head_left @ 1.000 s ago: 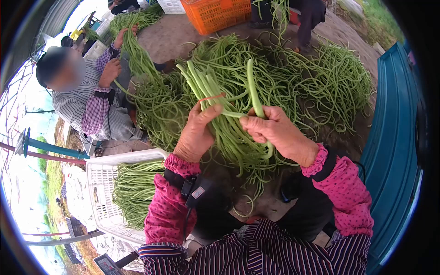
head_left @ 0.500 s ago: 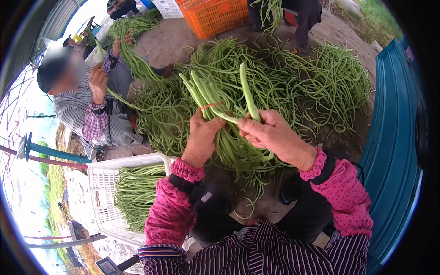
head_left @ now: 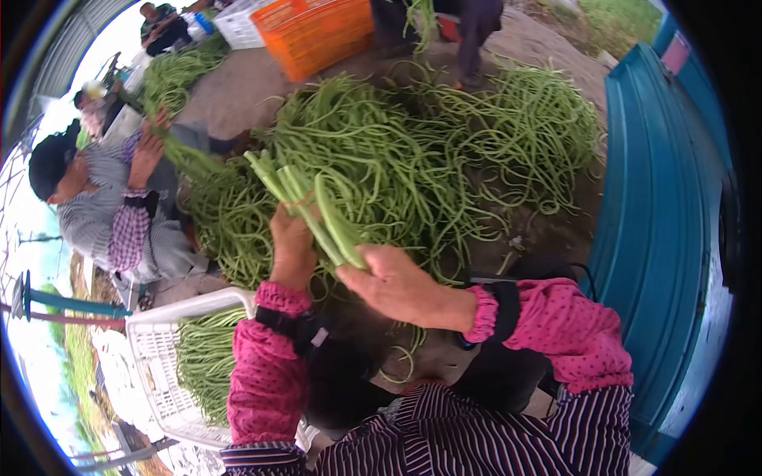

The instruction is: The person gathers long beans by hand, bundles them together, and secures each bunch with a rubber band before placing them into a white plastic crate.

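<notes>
My left hand [head_left: 293, 247] is closed around a bundle of long beans [head_left: 279, 182], whose pale green ends point up and to the left. A thin reddish band [head_left: 302, 202] circles the bundle just above my fingers. My right hand [head_left: 405, 287] grips a thick long bean [head_left: 335, 222] at its lower part. That bean lies along the right side of the bundle, its tip close to the band. My fingers hide the lower part of the bundle. Beneath and beyond both hands spreads a large heap of loose long beans [head_left: 381, 151].
At lower left stands a white crate [head_left: 144, 319] with long beans inside. A co-worker [head_left: 103, 206] at left handles long beans. Behind the heap are an orange crate [head_left: 317, 41] and another person's legs [head_left: 476, 40]. A blue metal panel [head_left: 647, 238] borders the right side.
My right hand has brought the thick bean from upright and apart to alongside the bundle, moving down and left. The view has shifted; the co-worker's hands are now closer together.
</notes>
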`<move>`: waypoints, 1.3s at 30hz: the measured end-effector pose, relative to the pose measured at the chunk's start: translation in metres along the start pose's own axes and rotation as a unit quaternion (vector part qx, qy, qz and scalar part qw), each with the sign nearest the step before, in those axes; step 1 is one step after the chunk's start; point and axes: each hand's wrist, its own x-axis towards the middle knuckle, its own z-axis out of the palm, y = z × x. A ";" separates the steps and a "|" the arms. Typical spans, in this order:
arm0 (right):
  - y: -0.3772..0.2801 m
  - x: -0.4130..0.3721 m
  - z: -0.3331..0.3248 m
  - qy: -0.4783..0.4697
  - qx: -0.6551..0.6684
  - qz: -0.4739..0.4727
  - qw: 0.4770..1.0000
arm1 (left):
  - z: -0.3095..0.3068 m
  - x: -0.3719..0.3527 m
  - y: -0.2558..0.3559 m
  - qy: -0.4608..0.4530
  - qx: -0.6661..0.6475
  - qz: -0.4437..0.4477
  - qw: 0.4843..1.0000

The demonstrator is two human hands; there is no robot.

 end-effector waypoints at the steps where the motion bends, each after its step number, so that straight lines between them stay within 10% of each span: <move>1: 0.002 -0.001 0.001 -0.004 -0.003 -0.002 1.000 | 0.002 -0.002 0.000 0.003 -0.010 -0.008 1.000; 16: -0.010 -0.045 0.008 -0.067 -0.059 -0.137 0.987 | -0.023 0.006 0.005 0.139 0.039 -0.137 0.980; 18: -0.015 -0.067 0.018 -0.131 -0.058 -0.120 0.982 | -0.065 0.022 -0.009 -0.037 0.126 0.094 0.987; 19: -0.015 -0.071 0.021 -0.154 -0.052 -0.117 0.980 | -0.067 0.032 -0.005 0.077 -0.090 -0.113 0.986; 26: -0.054 -0.082 -0.002 -0.161 0.079 -0.041 0.983 | -0.068 0.033 -0.023 0.108 0.028 -0.037 0.993; 31: -0.112 -0.106 -0.033 -0.065 0.277 -0.007 0.959 | -0.084 0.043 -0.035 0.165 0.018 -0.034 0.986; 36: -0.167 -0.118 -0.070 0.001 0.313 -0.281 0.907 | -0.073 0.031 -0.014 0.196 0.014 -0.036 0.980; 39: -0.181 -0.102 -0.088 0.118 0.349 -0.272 0.889 | -0.065 0.027 -0.011 0.169 -0.002 -0.051 0.984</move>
